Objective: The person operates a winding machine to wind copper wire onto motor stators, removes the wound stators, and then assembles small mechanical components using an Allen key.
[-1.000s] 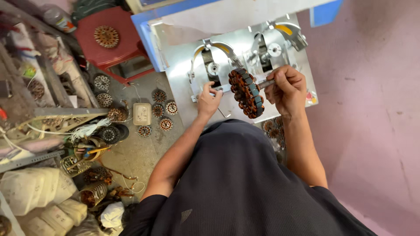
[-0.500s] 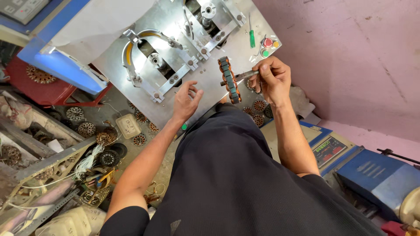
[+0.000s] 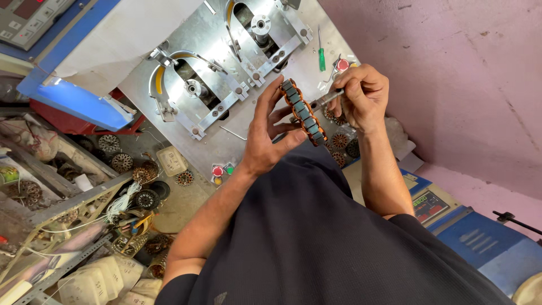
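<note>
Pink walls stand behind a shiny metal winding machine (image 3: 186,121). The left hand (image 3: 268,135) is wrapped around a round motor stator (image 3: 303,111) with copper wire, held on its edge above the person's dark shirt. The right hand (image 3: 364,96) is closed tight on a thin metal tool (image 3: 323,100) whose tip touches the stator's side. If the tool slips, it might scratch the wire or poke a finger. A loose hold could let the stator drop.

Dark short-sleeved shirt (image 3: 339,243), bare forearms
</note>
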